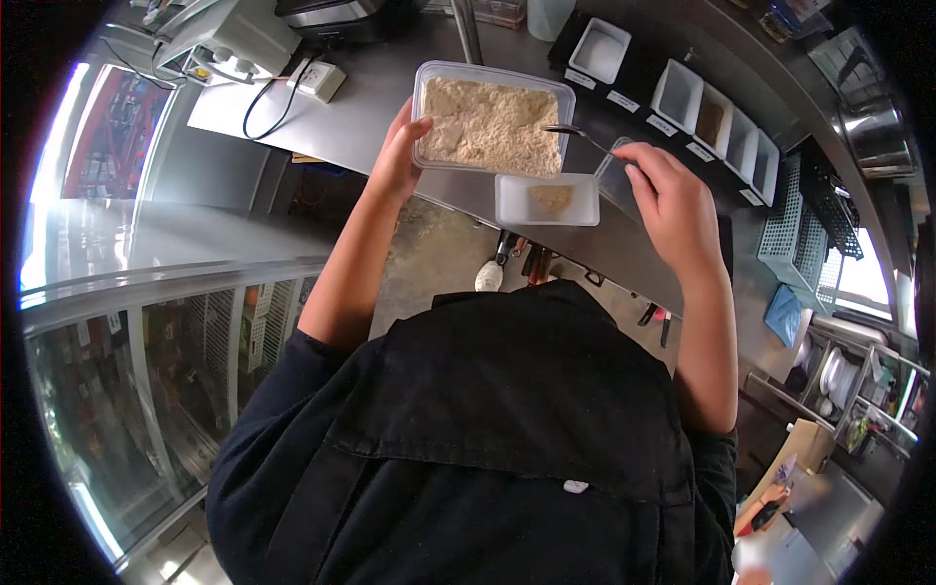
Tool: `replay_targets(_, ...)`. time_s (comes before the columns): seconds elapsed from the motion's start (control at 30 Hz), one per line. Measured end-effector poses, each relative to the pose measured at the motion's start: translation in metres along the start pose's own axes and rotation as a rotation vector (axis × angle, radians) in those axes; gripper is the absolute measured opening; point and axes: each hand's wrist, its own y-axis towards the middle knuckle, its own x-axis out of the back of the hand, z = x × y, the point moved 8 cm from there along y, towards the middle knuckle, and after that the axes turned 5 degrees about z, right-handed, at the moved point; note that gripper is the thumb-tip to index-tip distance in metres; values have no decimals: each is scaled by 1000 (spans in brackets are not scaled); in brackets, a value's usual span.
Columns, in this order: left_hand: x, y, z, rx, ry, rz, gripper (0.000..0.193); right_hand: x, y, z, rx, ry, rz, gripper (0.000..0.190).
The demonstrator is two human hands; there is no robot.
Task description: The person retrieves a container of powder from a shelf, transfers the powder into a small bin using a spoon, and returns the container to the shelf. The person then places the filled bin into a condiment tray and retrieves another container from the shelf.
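My left hand (402,150) grips the left end of a clear plastic container (493,67), thumb over the rim. The container is nearly full of a pale beige powder (490,121) with a lumpy surface. Between the fingers of my right hand (669,194) is the handle of a metal spoon (574,131), whose bowl is over the container's right side. Just below, a smaller white plastic tub (512,201) at the edge of the steel counter holds a small heap of tan powder (552,199). A clear plastic lid or container (618,172) lies behind my right fingers.
White bins (676,95) in a black holder, with labels, line the counter's back right. A power socket box (318,79) with a black cable is at the left. Grey plastic baskets (793,234) and a blue cloth (784,314) are at the right. Another person's arm (771,497) shows lower right.
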Motion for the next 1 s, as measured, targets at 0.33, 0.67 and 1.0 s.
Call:
replay_targets(0.33,5,30,-3,-101,149,261,69,-38,-2,9,47,-335,-20,16)
replay_targets(0.67,-9,45,-12,-206,278,434,72,-59,-14,18,2,-458,-3,20)
replay_targets(1.0,-11,51,-13,-222,289,496,73,-67,-27,21,-56,-468,-11,21)
